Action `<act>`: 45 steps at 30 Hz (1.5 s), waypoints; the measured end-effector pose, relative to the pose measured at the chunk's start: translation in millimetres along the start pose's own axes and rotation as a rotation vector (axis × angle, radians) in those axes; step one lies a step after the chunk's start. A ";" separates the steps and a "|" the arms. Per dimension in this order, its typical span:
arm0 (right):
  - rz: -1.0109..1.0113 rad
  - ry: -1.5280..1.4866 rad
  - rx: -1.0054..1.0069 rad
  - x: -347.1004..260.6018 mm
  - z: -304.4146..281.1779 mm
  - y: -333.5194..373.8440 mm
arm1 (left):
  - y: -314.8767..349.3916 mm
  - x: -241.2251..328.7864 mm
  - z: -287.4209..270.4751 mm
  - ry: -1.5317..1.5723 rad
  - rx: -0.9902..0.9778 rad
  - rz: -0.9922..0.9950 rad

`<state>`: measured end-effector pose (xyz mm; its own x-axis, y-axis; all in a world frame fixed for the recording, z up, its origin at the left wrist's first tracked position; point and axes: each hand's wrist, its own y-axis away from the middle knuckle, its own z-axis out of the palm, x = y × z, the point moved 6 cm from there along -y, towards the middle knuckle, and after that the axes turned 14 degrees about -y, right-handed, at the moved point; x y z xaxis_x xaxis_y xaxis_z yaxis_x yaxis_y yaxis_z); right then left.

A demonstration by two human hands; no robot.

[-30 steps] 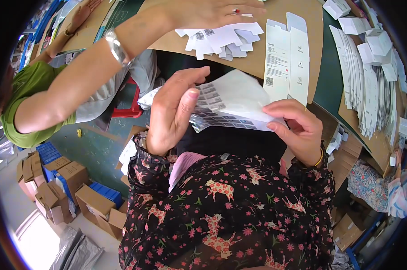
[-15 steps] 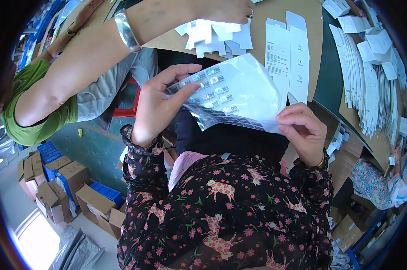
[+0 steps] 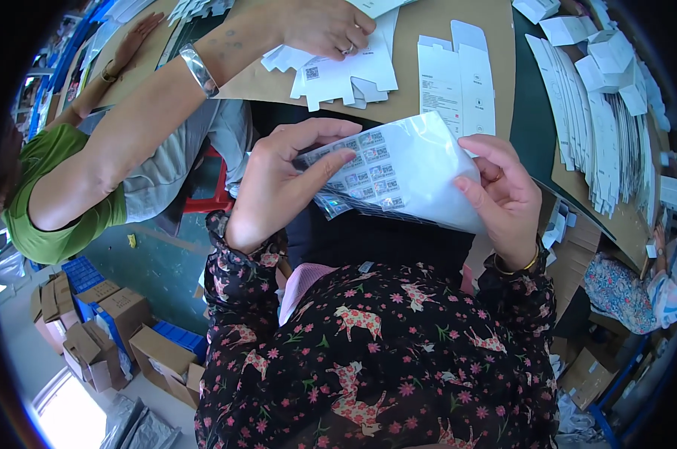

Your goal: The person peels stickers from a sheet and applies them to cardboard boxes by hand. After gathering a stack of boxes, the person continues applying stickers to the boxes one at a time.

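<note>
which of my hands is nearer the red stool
Left. Your left hand, on the left end of the label sheet, is just to the right of the red stool in the picture; your right hand, at the sheet's right end, is much farther right.

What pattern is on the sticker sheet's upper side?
Rows of small silvery labels near the left hand, plain white near the right hand; best: head view.

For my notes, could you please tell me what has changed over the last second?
The label sheet has turned so its labels face the camera more squarely, and the co-worker's hand has shifted leftward over the white card pieces. The left hand and right hand still hold the sheet.
</note>
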<state>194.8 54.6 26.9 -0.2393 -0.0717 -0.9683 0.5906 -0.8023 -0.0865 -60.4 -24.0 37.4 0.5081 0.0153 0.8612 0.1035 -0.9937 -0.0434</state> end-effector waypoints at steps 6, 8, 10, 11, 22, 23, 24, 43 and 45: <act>-0.177 0.347 0.025 -13.4 -1.1 2.9 | -11.3 6.7 15.5 0.036 0.009 0.052; -0.260 0.566 0.046 -30.2 3.8 4.0 | -13.4 7.4 18.3 0.045 0.053 0.091; -0.417 0.996 0.075 -48.9 14.7 6.3 | -15.1 9.9 24.8 0.034 0.029 0.095; -0.414 1.000 0.084 -49.8 17.6 4.8 | -15.4 11.2 28.8 0.019 0.012 0.095; -0.323 0.610 -0.020 -22.1 38.0 -20.1 | -15.1 31.8 38.6 -0.058 -0.049 0.096; -0.322 0.609 -0.018 -20.7 38.6 -20.4 | -15.6 31.5 39.6 -0.048 -0.076 0.079; -0.322 0.602 -0.003 -19.8 38.5 -20.5 | -16.1 30.7 41.2 -0.037 -0.103 0.063; -0.537 0.722 0.116 -21.6 38.6 -21.7 | -22.1 25.8 52.4 0.259 -0.007 -0.003; -0.538 0.713 0.125 -20.5 38.4 -21.1 | -22.5 25.8 52.6 0.266 -0.005 -0.002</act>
<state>157.7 50.2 57.6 0.1004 0.6834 -0.7231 0.4391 -0.6826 -0.5842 -4.6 4.6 34.0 0.2649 -0.0118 0.9642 0.0993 -0.9943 -0.0395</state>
